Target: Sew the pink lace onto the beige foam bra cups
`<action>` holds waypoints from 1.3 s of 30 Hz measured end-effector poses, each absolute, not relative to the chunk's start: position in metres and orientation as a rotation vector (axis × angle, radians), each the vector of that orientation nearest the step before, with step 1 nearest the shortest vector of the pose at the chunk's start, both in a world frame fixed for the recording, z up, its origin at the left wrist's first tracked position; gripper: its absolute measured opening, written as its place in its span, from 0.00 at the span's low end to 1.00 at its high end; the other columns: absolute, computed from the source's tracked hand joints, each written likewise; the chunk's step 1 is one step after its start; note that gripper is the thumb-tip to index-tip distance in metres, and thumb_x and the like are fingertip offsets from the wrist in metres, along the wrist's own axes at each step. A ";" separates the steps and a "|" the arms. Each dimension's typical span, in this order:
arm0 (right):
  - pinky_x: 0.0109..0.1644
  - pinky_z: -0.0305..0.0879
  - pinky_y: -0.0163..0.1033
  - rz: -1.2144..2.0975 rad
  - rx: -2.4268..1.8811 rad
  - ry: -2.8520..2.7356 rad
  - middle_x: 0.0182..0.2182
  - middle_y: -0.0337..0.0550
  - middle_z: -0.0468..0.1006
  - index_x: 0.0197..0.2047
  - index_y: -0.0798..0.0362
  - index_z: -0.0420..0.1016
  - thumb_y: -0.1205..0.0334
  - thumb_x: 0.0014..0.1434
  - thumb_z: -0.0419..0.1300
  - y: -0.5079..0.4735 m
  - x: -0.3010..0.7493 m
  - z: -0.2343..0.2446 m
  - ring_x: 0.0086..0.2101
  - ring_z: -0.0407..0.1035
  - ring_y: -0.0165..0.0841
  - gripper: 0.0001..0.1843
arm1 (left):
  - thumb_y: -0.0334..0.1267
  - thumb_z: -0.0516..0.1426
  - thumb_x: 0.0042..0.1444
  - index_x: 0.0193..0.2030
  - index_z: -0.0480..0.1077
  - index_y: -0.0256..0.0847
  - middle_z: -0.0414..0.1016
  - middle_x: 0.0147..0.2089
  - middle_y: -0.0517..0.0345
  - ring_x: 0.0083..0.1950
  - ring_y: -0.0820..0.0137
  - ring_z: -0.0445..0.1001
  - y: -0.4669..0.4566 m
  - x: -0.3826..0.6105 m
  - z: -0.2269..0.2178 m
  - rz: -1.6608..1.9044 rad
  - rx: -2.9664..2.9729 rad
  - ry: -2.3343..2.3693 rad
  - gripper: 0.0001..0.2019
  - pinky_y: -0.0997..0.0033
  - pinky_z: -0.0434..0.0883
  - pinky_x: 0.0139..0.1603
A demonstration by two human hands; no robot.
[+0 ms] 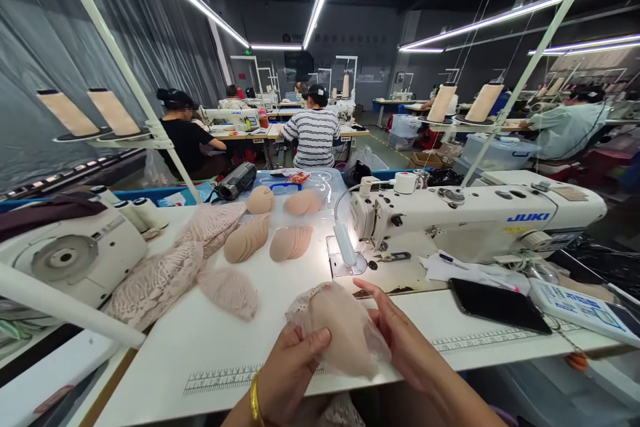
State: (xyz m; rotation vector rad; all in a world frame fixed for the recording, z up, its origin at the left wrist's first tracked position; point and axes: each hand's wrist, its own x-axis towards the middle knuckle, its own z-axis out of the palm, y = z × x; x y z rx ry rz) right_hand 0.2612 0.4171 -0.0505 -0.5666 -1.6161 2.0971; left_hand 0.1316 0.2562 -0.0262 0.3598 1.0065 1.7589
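Observation:
A beige bra cup with sheer mesh and a lace edge is held up over the front edge of the white table. My left hand, a gold bangle at its wrist, grips the cup's left side with the thumb on top. At the opposite side, my right hand holds the mesh edge, its index finger stretched out and some fingers hidden behind the fabric. Farther left lie a loose lace piece and a heap of lace pieces. Beyond the cup are fanned stacks of beige pads and pinkish pads.
A white sewing machine with a lit needle area stands at the right. Near it lie a black phone and a white box-like item. Thread cones stand on racks. Several people work at machines ahead, one in a striped shirt.

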 end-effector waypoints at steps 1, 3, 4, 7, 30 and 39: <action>0.42 0.74 0.48 2.156 -0.559 -1.557 0.33 0.43 0.82 0.69 0.45 0.68 0.31 0.65 0.59 0.412 0.263 -0.051 0.35 0.78 0.42 0.38 | 0.46 0.76 0.44 0.48 0.83 0.41 0.85 0.46 0.45 0.55 0.49 0.80 0.259 0.132 -0.026 1.793 0.331 1.024 0.24 0.53 0.75 0.59; 0.48 0.73 0.48 2.268 -0.545 -1.441 0.38 0.42 0.83 0.70 0.42 0.63 0.38 0.60 0.69 0.400 0.266 -0.050 0.39 0.79 0.42 0.41 | 0.44 0.76 0.44 0.48 0.82 0.42 0.85 0.48 0.46 0.56 0.50 0.80 0.267 0.133 -0.026 1.851 0.306 1.034 0.23 0.54 0.75 0.59; 0.50 0.72 0.48 2.278 -0.547 -1.381 0.39 0.42 0.83 0.70 0.42 0.61 0.42 0.57 0.73 0.394 0.266 -0.050 0.41 0.78 0.42 0.44 | 0.44 0.75 0.45 0.48 0.82 0.42 0.84 0.49 0.47 0.56 0.51 0.80 0.272 0.134 -0.027 1.883 0.306 1.028 0.22 0.55 0.75 0.59; 0.52 0.71 0.49 2.230 -0.607 -1.224 0.40 0.41 0.84 0.69 0.41 0.59 0.47 0.52 0.78 0.384 0.262 -0.050 0.42 0.79 0.43 0.48 | 0.48 0.73 0.50 0.45 0.83 0.39 0.84 0.50 0.46 0.55 0.52 0.80 0.285 0.136 -0.027 1.976 0.260 1.047 0.20 0.57 0.76 0.58; 0.59 0.70 0.50 2.076 -0.623 -1.179 0.50 0.45 0.82 0.67 0.42 0.60 0.47 0.53 0.76 0.384 0.254 -0.065 0.49 0.77 0.44 0.45 | 0.45 0.75 0.45 0.42 0.81 0.39 0.84 0.45 0.51 0.49 0.57 0.81 0.315 0.135 -0.023 1.960 0.081 1.042 0.19 0.61 0.77 0.54; 0.50 0.71 0.44 1.304 -0.080 -2.292 0.47 0.48 0.81 0.70 0.45 0.61 0.64 0.66 0.62 0.460 0.279 -0.056 0.45 0.76 0.40 0.32 | 0.43 0.63 0.60 0.47 0.81 0.48 0.84 0.45 0.52 0.46 0.56 0.80 0.294 0.094 0.009 1.092 1.430 1.206 0.10 0.55 0.74 0.53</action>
